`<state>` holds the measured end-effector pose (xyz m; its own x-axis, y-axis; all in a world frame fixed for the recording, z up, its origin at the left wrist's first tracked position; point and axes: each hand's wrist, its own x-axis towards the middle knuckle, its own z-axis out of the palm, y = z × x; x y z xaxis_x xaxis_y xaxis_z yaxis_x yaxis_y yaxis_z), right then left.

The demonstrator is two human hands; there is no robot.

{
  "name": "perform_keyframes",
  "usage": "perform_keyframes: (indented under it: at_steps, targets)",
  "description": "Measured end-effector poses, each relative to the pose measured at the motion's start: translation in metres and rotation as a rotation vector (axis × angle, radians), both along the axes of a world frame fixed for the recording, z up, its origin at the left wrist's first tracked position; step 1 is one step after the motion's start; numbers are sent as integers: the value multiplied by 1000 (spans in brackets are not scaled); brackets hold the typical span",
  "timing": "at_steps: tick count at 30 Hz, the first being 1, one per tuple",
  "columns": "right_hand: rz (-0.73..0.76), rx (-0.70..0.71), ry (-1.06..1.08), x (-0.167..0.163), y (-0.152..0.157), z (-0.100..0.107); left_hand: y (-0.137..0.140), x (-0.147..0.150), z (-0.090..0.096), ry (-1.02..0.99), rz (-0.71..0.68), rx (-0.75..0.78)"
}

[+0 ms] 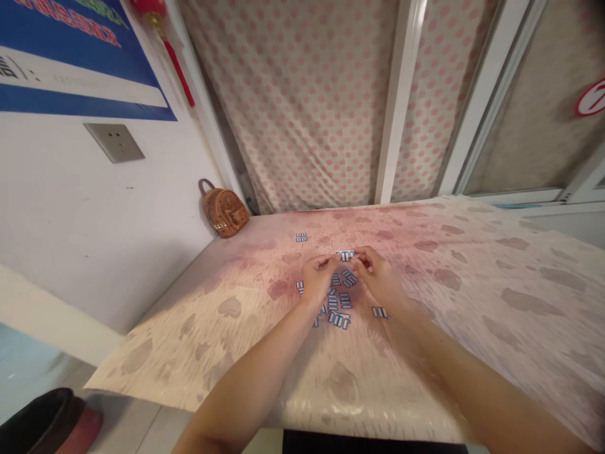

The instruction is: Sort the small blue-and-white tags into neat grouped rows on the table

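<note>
Above the middle of the table, a small flat blue-and-white striped piece (345, 256) is held between my two hands. My left hand (317, 274) pinches its left end with closed fingers. At its right end, the fingertips of my right hand (375, 271) are closed as well. Several similar striped pieces (339, 320) lie loosely on the cloth just below my hands, some overlapping and partly hidden by my left hand. One striped piece (301, 238) lies apart, farther back, and another striped piece (380, 312) is partly covered by my right forearm. Their exact kind is too small to tell.
A patterned, shiny cloth covers the table (340, 384). At its back left corner, a small brown backpack-shaped bag (225, 211) leans by the wall. Dotted curtains (307, 101) hang behind glass along the far edge. A dark bin (45, 419) stands at lower left.
</note>
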<state>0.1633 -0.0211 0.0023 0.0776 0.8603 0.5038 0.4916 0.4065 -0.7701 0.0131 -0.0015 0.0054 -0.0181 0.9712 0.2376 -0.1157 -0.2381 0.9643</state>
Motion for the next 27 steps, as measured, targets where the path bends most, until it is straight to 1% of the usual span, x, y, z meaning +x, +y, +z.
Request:
perform_keyframes:
  at_steps: [5,9,14,21,23,25,27]
  targets:
    - [87,-48,147,2,2,1,0,-1,1,44,0,47]
    - [99,-68,196,2,3,2,2,-2,-1,60,-9,61]
    - [120,-88,224,1,2,5,6,-5,1,35,1,78]
    - [133,-108,250,1,3,4,6,-9,2,74,-27,97]
    - [84,-135,271,3,3,8,13,-13,3,71,-7,99]
    - [33,-155,301,7,-1,20,26,-21,6,79,32,95]
    - [97,-159,320,10,-10,37,45,-31,10,140,91,75]
